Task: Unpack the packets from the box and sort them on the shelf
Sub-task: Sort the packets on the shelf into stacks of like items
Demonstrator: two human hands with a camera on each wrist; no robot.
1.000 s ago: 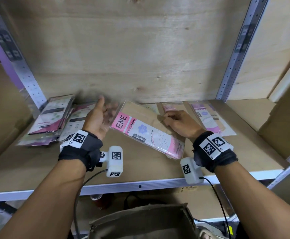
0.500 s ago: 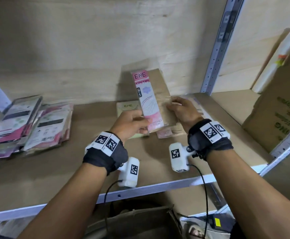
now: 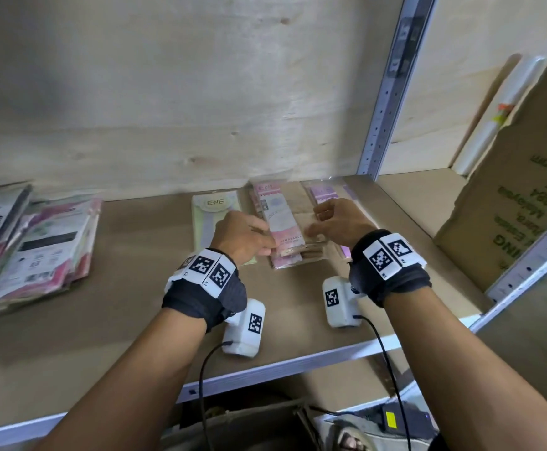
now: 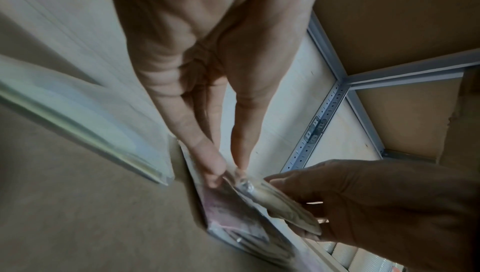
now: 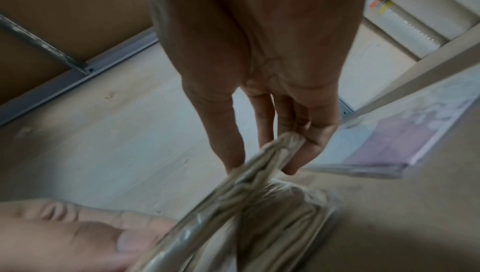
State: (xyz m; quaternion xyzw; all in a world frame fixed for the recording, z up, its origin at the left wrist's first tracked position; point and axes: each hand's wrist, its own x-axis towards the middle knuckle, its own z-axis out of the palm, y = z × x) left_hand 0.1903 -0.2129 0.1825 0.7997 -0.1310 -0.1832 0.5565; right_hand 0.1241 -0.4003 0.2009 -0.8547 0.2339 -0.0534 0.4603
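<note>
A pink ENE packet (image 3: 280, 222) lies almost flat on a pile of like pink packets (image 3: 298, 255) in the middle of the shelf (image 3: 129, 307). My left hand (image 3: 265, 245) pinches its near left edge between thumb and finger, as the left wrist view shows at the left hand (image 4: 231, 171). My right hand (image 3: 314, 222) pinches the packet's right edge, and in the right wrist view the right hand (image 5: 272, 153) has its fingers closed on the clear wrapper (image 5: 233, 190). A green ENE packet (image 3: 215, 219) lies just left and a purple one (image 3: 327, 193) just right.
A loose stack of darker packets (image 3: 37, 242) sits at the shelf's left end. A grey metal upright (image 3: 389, 92) stands behind the purple packet, with a cardboard carton (image 3: 509, 206) and white rolls (image 3: 499, 109) beyond it. An open box (image 3: 249, 428) is below the shelf edge.
The pink packet, held upright above the shelf half a second ago, has come down onto the pink pile. Both hands moved down with it and still hold its edges.
</note>
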